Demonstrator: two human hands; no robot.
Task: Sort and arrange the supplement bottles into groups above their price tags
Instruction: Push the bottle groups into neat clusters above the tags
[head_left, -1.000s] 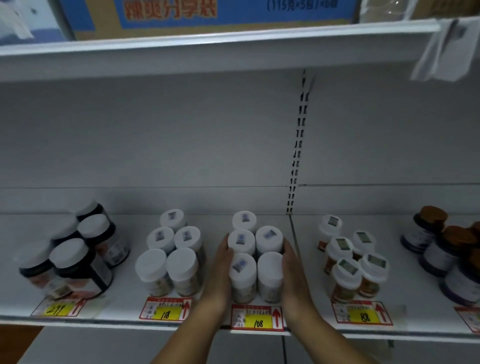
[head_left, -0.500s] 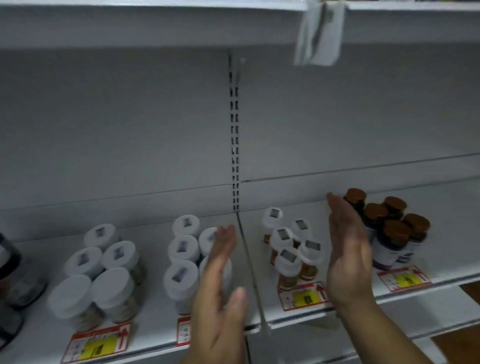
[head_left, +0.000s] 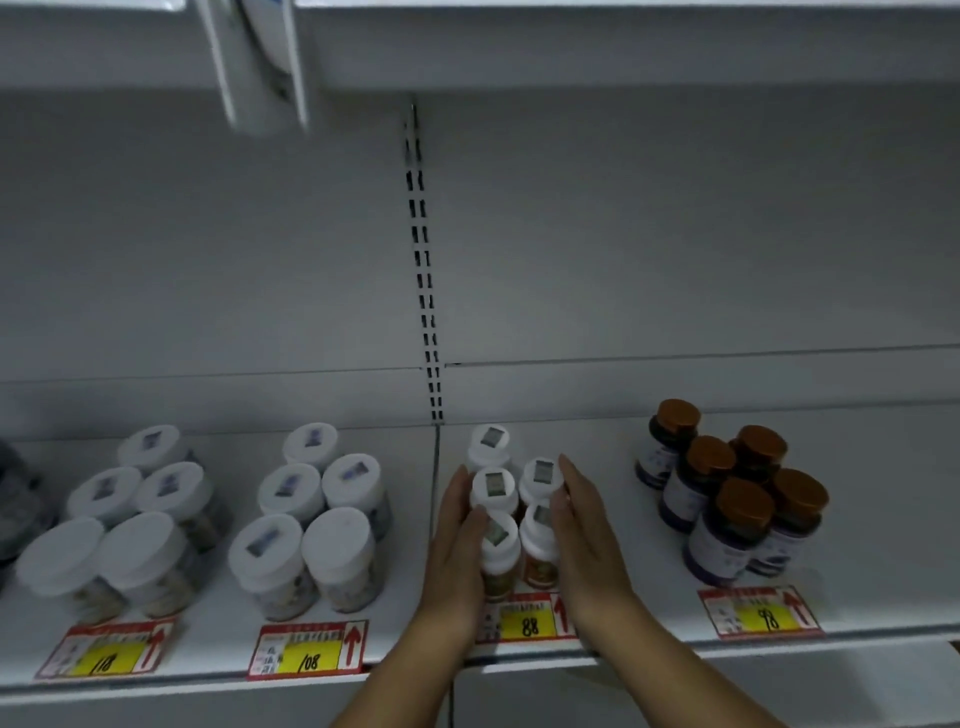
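Observation:
Several small orange bottles with white caps (head_left: 493, 486) stand in a tight cluster above the yellow "88" price tag (head_left: 530, 621). My left hand (head_left: 457, 551) lies flat against the cluster's left side, with its thumb at the front-left cap. Against the right side my right hand (head_left: 584, 535) presses with straight fingers. Neither hand lifts a bottle. Left of them, larger white-capped jars (head_left: 311, 519) are grouped above the "108" tag (head_left: 306, 649), and more white-capped jars (head_left: 130, 519) above the "118" tag (head_left: 104, 657). Brown-capped dark bottles (head_left: 737, 499) stand above the "98" tag (head_left: 761, 613).
A dark jar (head_left: 21, 499) is blurred at the far left edge. The white shelf (head_left: 597, 441) runs back to a grey wall panel with a slotted upright (head_left: 423, 270). A plastic label holder (head_left: 260, 67) hangs from the upper shelf.
My hands left the "108" group, swung right through the air and now close in on both sides of the "88" group. The view has shifted right.

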